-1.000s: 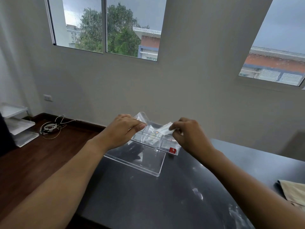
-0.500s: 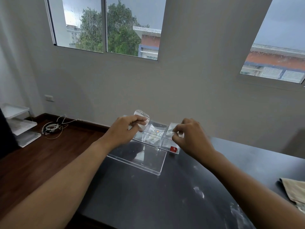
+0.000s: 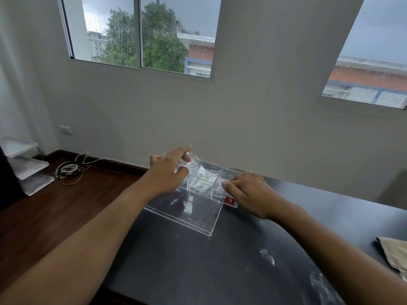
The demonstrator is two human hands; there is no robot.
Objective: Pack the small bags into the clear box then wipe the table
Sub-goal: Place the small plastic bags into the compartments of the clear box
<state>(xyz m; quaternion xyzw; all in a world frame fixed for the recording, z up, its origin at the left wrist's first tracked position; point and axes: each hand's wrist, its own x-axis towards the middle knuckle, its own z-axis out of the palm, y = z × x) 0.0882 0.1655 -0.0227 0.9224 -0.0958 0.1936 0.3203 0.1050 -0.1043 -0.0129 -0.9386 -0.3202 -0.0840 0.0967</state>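
A clear box [image 3: 229, 200] with inner dividers and a red label sits at the far side of the dark table [image 3: 198, 267]. Small clear bags [image 3: 203, 180] lie in its middle compartment. Its clear lid [image 3: 189, 213] lies flat in front of it. My left hand [image 3: 169, 172] hovers over the box's left end, index finger stretched out, thumb and fingers on a small clear bag [image 3: 192, 160]. My right hand [image 3: 248, 191] rests palm down on the box's right compartment, fingers together, pressing on what lies there.
A folded beige cloth [image 3: 394, 254] lies at the table's right edge. White smears [image 3: 267, 257] mark the tabletop near me. On the wooden floor at left are a tangle of white cables [image 3: 69, 169] and stacked white trays [image 3: 26, 166]. The wall stands just behind the box.
My right hand went from pinching a small bag above the box to lying flat on the right compartment. My left hand's fingers have opened out over the bag at the left end.
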